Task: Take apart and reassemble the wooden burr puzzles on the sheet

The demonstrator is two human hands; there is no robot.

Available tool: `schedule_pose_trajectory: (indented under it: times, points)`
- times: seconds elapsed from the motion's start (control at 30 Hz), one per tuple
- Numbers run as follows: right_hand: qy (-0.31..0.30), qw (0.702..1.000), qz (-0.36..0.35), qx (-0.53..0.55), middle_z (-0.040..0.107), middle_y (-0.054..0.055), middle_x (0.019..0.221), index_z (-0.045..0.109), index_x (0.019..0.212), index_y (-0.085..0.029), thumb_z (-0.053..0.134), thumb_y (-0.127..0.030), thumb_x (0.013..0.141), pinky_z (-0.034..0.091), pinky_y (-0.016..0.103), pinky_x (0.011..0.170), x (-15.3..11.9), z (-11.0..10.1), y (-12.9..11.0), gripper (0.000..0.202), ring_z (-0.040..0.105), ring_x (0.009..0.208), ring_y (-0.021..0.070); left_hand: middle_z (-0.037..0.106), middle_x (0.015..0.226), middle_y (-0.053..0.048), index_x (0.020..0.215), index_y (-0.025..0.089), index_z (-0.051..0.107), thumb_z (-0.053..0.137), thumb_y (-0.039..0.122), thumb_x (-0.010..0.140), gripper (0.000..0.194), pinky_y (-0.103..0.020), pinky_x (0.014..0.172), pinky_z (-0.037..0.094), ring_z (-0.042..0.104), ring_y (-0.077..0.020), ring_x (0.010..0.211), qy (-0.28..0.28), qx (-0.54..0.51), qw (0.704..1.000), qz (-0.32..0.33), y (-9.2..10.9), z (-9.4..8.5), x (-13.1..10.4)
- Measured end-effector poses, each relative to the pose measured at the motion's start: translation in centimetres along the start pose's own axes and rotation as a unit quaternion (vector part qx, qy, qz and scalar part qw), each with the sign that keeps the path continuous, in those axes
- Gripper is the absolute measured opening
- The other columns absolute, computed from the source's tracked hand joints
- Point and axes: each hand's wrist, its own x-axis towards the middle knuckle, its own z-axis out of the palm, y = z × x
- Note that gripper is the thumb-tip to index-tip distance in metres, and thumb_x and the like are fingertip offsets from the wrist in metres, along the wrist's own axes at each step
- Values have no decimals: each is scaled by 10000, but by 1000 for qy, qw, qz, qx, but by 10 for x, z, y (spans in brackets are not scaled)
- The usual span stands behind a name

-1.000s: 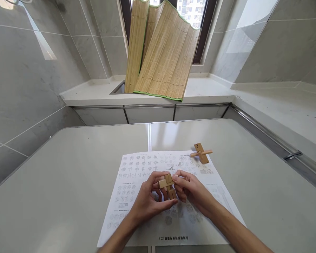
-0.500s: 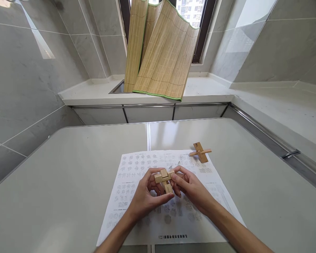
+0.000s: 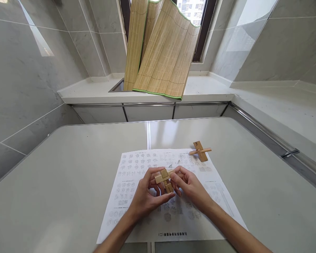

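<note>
Since the light-brown, cross-shaped wooden block assembly [image 3: 165, 177] has tilted slightly over 0.5 s, adjustment seems ongoing above the white printed paper sheet [image 3: 135, 182], left hand [image 3: 149, 195] half-curled around it, right hand [image 3: 191, 188] pinching its end.

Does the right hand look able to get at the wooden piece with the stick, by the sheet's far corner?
Probably yes: nothing stands between the right hand and that wooden piece, though its fingertips would likely have to leave the block puzzle first.
</note>
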Motion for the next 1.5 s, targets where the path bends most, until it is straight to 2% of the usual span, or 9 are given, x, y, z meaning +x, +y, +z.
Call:
schedule_pose_trajectory:
  times: [0.33,0.43,0.53,0.67,0.83,0.93,1.0,1.2,1.5]
  points:
    - [19,1000,-8,-15,581,-39,652,626,929,-195,648,-664,927,426,265,568,3,2,4,469,502,538,116,713,854,12,1292,238,533,891,312,773,635,-245,637,517,636,-129,677,8,-2,1000,-18,-2,-2,3]
    - [44,998,-24,-22,621,-21,746,607,1070,-205,576,-670,964,437,271,558,6,-1,6,478,501,534,116,711,861,16,1302,240,529,900,341,760,665,-245,668,521,633,-126,694,48,-28,997,-52,-2,-6,5]
    - [100,987,-58,-111,635,1,812,589,1128,-215,568,-605,992,452,279,580,6,-5,8,414,542,609,144,694,811,33,1308,240,522,901,386,755,687,-240,668,518,614,-120,667,103,-49,989,-93,-1,-11,8]
    - [83,942,-123,-300,648,29,904,604,1099,-230,633,-440,980,487,306,630,4,-6,15,243,586,710,184,715,900,13,1301,248,508,886,421,764,679,-247,653,523,623,-114,643,144,-64,981,-110,2,-15,10]
    - [38,843,-225,-487,660,69,1017,592,1058,-234,775,-312,862,544,381,740,3,1,29,279,639,883,259,720,962,-2,1302,247,516,876,410,772,661,-248,673,526,620,-106,642,148,-61,982,-102,2,-14,9]
    - [41,801,-254,-541,671,92,1043,605,1035,-221,690,-251,933,560,397,753,4,2,33,136,651,935,278,710,919,3,1318,240,524,869,406,776,664,-230,649,510,602,-108,649,137,-36,985,-94,2,-13,8]
    - [51,797,-258,-544,683,98,1048,609,1078,-214,611,-236,993,572,395,751,4,0,32,89,664,935,274,700,882,9,1329,237,530,863,405,779,665,-227,636,510,602,-118,655,129,-11,988,-87,3,-12,8]
    - [66,803,-256,-534,719,104,1065,567,1341,-230,439,-232,1086,600,379,738,5,-7,30,285,705,913,259,656,755,41,1374,232,532,822,424,815,658,-234,587,513,581,-128,598,103,83,991,-31,5,-13,5]
    - [89,791,-346,-497,735,87,950,584,1194,-207,457,-266,1095,556,326,673,2,-7,21,171,705,806,225,562,645,90,1397,227,531,788,341,830,634,-239,611,528,558,-118,541,83,160,983,29,-1,-15,3]
